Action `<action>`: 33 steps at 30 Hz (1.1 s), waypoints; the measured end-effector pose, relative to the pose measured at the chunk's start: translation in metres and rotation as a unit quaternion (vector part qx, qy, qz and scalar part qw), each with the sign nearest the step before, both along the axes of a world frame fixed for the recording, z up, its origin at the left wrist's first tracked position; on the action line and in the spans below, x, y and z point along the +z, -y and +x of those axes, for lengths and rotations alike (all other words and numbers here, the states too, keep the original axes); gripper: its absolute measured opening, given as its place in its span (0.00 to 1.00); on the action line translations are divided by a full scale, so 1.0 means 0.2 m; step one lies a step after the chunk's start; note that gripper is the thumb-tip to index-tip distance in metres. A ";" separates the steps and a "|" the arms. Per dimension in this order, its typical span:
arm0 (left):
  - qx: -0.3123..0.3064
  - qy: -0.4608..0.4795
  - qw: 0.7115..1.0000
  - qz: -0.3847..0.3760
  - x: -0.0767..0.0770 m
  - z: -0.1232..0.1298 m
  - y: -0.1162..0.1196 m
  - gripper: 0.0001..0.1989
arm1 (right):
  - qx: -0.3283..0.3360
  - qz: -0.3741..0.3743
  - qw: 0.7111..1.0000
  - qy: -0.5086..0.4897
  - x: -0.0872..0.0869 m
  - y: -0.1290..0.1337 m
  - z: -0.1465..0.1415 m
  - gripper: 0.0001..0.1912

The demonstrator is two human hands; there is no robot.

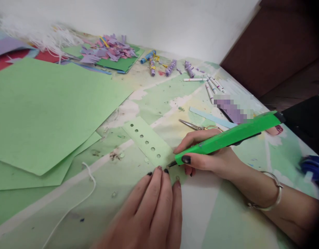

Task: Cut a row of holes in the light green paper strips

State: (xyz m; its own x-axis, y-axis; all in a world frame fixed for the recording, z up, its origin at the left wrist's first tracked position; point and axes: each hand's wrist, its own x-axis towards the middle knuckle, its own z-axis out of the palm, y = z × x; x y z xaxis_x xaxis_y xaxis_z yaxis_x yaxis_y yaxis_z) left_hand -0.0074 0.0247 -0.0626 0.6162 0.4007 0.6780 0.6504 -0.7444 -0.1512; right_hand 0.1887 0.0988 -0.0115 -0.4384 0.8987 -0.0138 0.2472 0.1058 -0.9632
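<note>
A pale green paper strip (151,138) with a row of several dark-edged holes lies on the patterned tablecloth. My left hand (156,207) lies flat with outstretched fingers, its fingertips at the strip's near end. In my right hand (206,159) is a bright green box cutter (232,133) with a black end, gripped like a pen. Its thin dark tip touches down on the strip's near end, just beyond my left fingertips. Behind my right hand are scissors (192,125), their handles partly hidden, and a light blue paper strip (211,117).
Large green sheets (53,114) cover the left side, near a white string (90,180). At the back are purple paper scraps (110,48), white shredded strands (40,38) and decorated paper rolls (171,68). Several markers (213,84) lie back right; a dark blue object (313,167) is far right.
</note>
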 end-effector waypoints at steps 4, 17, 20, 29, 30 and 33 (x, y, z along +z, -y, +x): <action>-0.006 -0.004 1.000 -0.005 0.01 0.00 -0.01 0.15 | -0.001 0.015 1.000 0.009 0.01 0.01 -0.01 0.03; -0.002 0.015 1.000 -0.001 -0.01 0.00 0.00 0.15 | -0.049 -0.006 0.999 0.008 0.01 0.04 -0.03 0.05; 0.002 0.026 1.000 -0.008 -0.02 0.00 0.01 0.15 | -0.054 -0.019 0.998 0.002 0.01 0.04 -0.04 0.04; -0.005 0.037 0.999 -0.011 -0.01 -0.01 -0.01 0.14 | -0.043 -0.027 0.999 -0.013 0.01 0.04 -0.04 0.05; -0.005 0.040 0.999 -0.009 -0.01 -0.01 0.00 0.14 | -0.044 -0.027 0.999 -0.012 0.01 0.04 -0.04 0.05; -0.001 0.034 0.999 -0.002 -0.01 0.00 0.00 0.15 | -0.049 -0.029 0.998 -0.009 0.02 0.04 -0.04 0.05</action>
State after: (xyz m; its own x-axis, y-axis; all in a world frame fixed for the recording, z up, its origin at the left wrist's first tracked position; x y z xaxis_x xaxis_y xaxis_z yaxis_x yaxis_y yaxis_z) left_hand -0.0077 0.0241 -0.0650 0.5702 0.4028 0.7160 0.6576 -0.7462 -0.1039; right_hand 0.1815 0.0912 -0.0081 -0.3490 0.9351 -0.0608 0.2366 0.0251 -0.9713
